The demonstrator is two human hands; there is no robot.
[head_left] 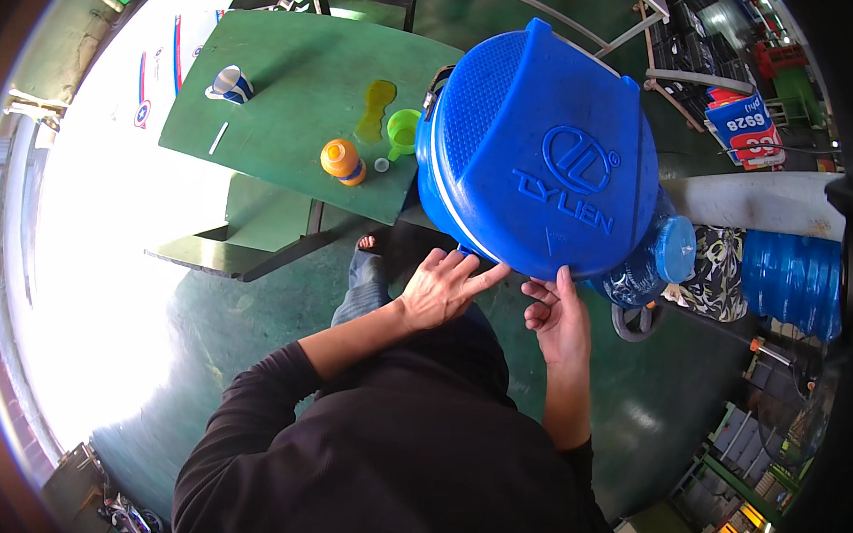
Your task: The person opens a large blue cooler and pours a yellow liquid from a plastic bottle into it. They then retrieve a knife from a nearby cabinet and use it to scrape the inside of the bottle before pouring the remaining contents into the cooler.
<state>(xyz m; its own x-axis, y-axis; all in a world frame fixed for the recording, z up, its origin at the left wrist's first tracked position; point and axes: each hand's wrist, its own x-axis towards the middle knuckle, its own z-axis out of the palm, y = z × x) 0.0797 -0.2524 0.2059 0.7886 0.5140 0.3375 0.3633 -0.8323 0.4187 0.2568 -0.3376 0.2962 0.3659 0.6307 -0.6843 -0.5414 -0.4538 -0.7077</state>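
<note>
A large blue insulated cooler (490,189) with a broad moulded lid (563,112) fills the upper middle, in front of me. My left hand (444,288) is at the near rim of the lid, its index finger stretched along the edge and the other fingers bent beside a small clasp. Just right of it, my right hand (561,323) has its thumb tip against the lid's near edge. Its fingers curl loosely below the rim, apart from the thumb, with nothing between them. The fingertips of the left hand are partly hidden against the cooler.
Left of the cooler, a green table (282,102) bears a white-and-blue cup (231,86), an orange bottle (343,160), a light green cup (404,131) and a yellow spill (374,110). A green bench (230,256) adjoins it. Blue water jugs (791,279) stand at right.
</note>
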